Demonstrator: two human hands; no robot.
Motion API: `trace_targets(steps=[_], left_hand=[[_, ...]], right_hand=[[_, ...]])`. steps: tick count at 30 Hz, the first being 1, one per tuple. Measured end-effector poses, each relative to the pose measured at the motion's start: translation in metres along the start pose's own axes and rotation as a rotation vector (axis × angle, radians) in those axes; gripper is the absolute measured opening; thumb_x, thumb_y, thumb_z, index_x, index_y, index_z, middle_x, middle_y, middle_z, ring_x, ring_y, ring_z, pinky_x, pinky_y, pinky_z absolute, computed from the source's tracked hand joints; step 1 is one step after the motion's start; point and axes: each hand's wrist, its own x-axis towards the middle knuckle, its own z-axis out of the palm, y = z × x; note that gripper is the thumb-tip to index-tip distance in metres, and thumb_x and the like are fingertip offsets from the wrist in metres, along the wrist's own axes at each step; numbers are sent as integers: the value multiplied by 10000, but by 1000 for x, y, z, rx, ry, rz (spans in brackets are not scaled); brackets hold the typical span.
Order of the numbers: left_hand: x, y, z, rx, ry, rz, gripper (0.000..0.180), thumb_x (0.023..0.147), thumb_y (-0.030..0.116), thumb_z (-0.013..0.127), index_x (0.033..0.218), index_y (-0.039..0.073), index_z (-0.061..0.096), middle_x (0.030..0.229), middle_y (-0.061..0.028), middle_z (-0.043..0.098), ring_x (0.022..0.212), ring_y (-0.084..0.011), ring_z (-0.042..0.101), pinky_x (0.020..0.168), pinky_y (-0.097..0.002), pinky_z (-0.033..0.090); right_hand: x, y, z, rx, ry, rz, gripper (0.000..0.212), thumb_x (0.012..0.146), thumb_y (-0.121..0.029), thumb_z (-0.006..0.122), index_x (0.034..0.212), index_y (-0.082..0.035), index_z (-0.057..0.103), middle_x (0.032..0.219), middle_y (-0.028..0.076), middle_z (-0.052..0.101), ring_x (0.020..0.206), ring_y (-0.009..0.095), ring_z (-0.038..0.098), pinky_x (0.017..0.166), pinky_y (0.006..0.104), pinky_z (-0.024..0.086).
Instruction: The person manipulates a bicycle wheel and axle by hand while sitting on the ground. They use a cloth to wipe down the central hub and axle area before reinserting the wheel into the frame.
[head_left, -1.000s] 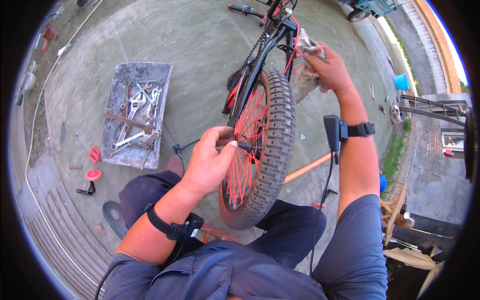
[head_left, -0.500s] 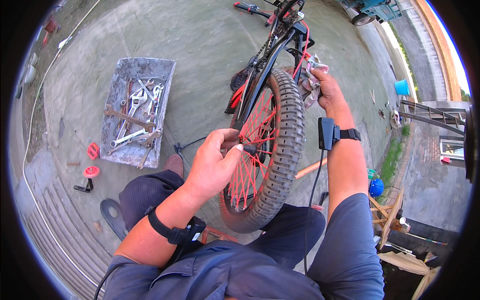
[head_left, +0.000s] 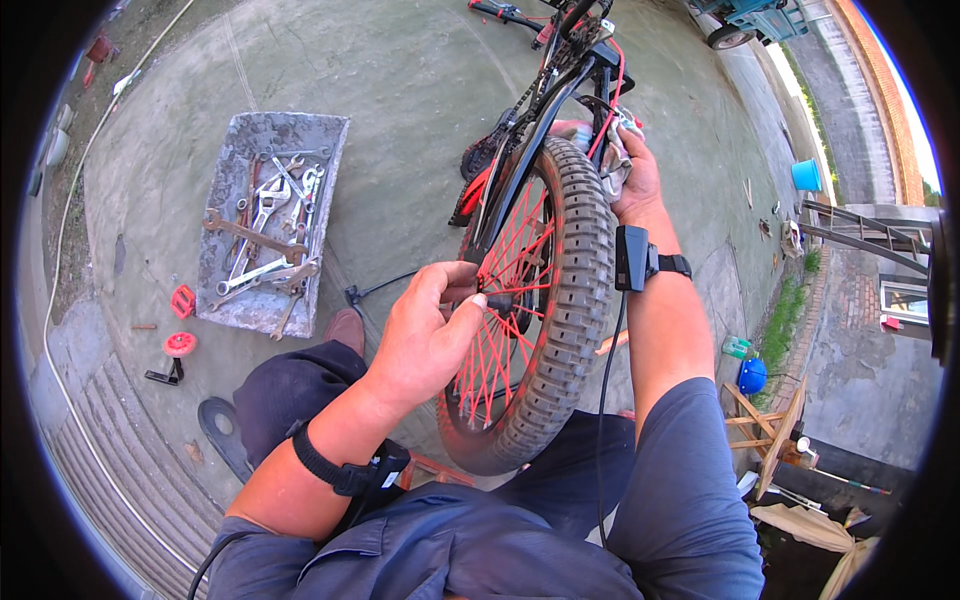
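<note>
A bicycle wheel [head_left: 582, 270] with a knobbly black tyre and red spokes stands in front of me, set in a black fork [head_left: 513, 190]. My left hand [head_left: 425, 322] is closed at the wheel's left side, thumb and fingers pinching the axle end by the fork tip. The small part between those fingers is mostly hidden. On the far right side of the tyre, my right hand [head_left: 641, 182] grips a crumpled, stained rag [head_left: 616, 168] beside the fork's other leg. A red cable [head_left: 618, 75] runs down close to the rag.
A grey metal tray [head_left: 222, 160] of wrenches lies on the concrete at left. Near it are a red pedal [head_left: 182, 301] and a small red wheel on a black bracket [head_left: 179, 345]. At right are a blue bucket [head_left: 805, 175], a blue ball-like object [head_left: 752, 376] and a wooden frame [head_left: 780, 440].
My right hand and the rag have moved a little left and down, closer in behind the tyre and against the fork. My left hand stays at the axle end.
</note>
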Motion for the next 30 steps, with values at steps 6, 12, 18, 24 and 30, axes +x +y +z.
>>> trace_targets(steps=[6,12,18,24,30], left_hand=[[2,5,3,0,-23,-27,341,919,91,602,1215,-62,530,1194,-191,569,1088,-248,630,852,-343,549],[3,3,5,13,-7,-41,342,931,75,587,1241,-56,526,1150,-133,627,1046,-175,616,894,-309,512],[5,1,6,-6,-19,-53,341,934,67,582,1246,-54,522,1163,-136,619,1063,-177,610,904,-309,507],[4,3,5,8,-10,-70,344,938,77,582,1252,-50,523,1182,-135,618,1070,-180,607,909,-315,504],[6,6,8,31,-16,-83,346,942,95,584,1254,-45,533,1195,-138,620,1076,-183,607,916,-319,496]], right_hand=[[6,3,0,-7,12,-36,488,975,-346,424,1180,76,556,1128,297,637,1028,433,645,946,556,516],[18,7,-9,139,-64,37,526,945,-406,454,1123,75,568,1132,306,629,1068,446,624,962,573,509],[12,10,4,7,-10,9,487,938,-386,468,1092,59,593,1098,295,648,1014,430,649,911,568,537],[13,11,8,21,14,-46,402,977,-328,423,1096,9,609,1057,279,668,952,454,660,873,571,540],[27,8,-27,45,106,-159,356,927,-269,503,1078,24,640,1003,256,686,913,408,683,864,533,566]])
